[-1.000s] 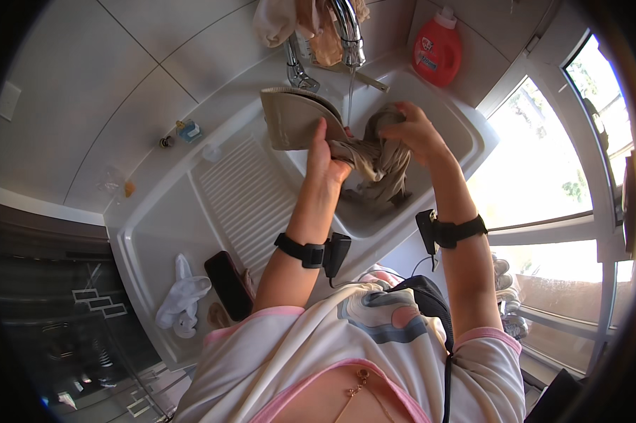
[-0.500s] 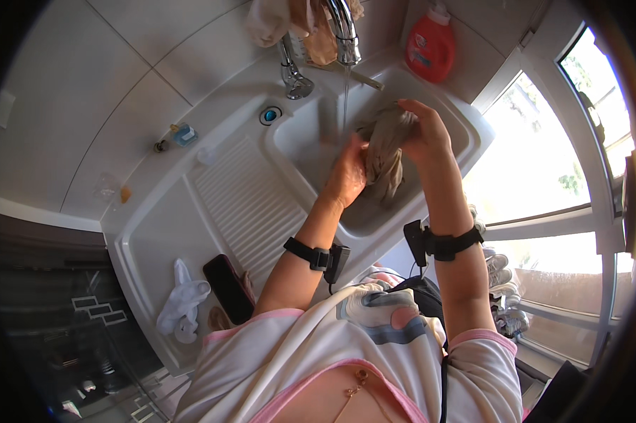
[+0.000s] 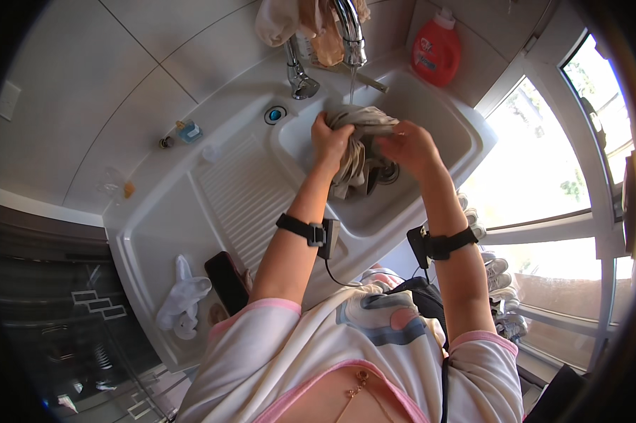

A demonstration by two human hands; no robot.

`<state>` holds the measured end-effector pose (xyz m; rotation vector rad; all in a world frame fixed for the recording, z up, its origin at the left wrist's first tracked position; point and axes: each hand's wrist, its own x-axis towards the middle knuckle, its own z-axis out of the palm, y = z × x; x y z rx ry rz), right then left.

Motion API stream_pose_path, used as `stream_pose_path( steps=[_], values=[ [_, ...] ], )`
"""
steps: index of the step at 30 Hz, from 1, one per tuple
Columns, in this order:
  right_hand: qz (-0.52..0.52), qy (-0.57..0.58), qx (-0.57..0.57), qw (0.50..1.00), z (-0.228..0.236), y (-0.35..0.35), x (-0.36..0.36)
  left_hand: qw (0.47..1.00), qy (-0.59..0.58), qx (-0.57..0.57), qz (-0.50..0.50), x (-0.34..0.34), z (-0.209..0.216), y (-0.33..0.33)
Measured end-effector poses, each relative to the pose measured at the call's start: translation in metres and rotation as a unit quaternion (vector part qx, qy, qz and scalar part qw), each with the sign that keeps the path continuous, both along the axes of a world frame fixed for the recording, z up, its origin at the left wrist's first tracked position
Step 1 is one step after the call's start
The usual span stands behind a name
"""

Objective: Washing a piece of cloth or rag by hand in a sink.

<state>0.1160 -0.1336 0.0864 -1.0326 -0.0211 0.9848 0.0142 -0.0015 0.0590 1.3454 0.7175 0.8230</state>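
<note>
A wet beige-grey cloth [image 3: 364,121] is stretched between my two hands inside the white sink basin [image 3: 438,116]. On its left edge my left hand [image 3: 330,144] is closed, thumb on top. At the other end my right hand [image 3: 411,149] pinches the fabric, some of its fingers hidden. Folds of the cloth hang down between them, close to the drain [image 3: 388,173]. Directly above, the chrome tap [image 3: 355,53] pours a thin stream of water [image 3: 352,84] onto or just behind the cloth's far edge.
A red detergent bottle [image 3: 436,51] stands behind the basin. Left of it lies the ribbed washboard [image 3: 241,194], with a phone [image 3: 226,282] and a white cloth [image 3: 182,299] nearer me. Light-coloured cloths [image 3: 279,21] hang by the tap. A window [image 3: 536,162] is at the right.
My left hand has moved away from me and leftward. The cloth, bunched and hanging before, is now spread wider beneath the tap, and the drain has come into view.
</note>
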Motion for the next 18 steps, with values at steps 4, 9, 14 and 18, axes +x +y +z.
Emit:
stream_pose_path(
  steps=[4,9,14,18],
  values=[
    [0.003,-0.280,-0.198,0.940,-0.020,0.002,-0.016,1.000,0.012,0.023,-0.018,0.018,0.012,0.019],
    [-0.002,-0.560,-0.163,0.812,-0.043,0.016,-0.012,0.995,0.011,0.082,-0.063,0.018,0.048,0.013],
    [0.007,-0.494,-0.098,0.864,0.002,0.039,-0.031,0.990,-0.042,0.059,-0.123,0.014,0.066,0.015],
    [-0.017,-0.521,-0.079,0.850,-0.007,0.043,-0.024,0.990,-0.057,0.048,-0.118,0.012,0.064,0.010]
  ],
)
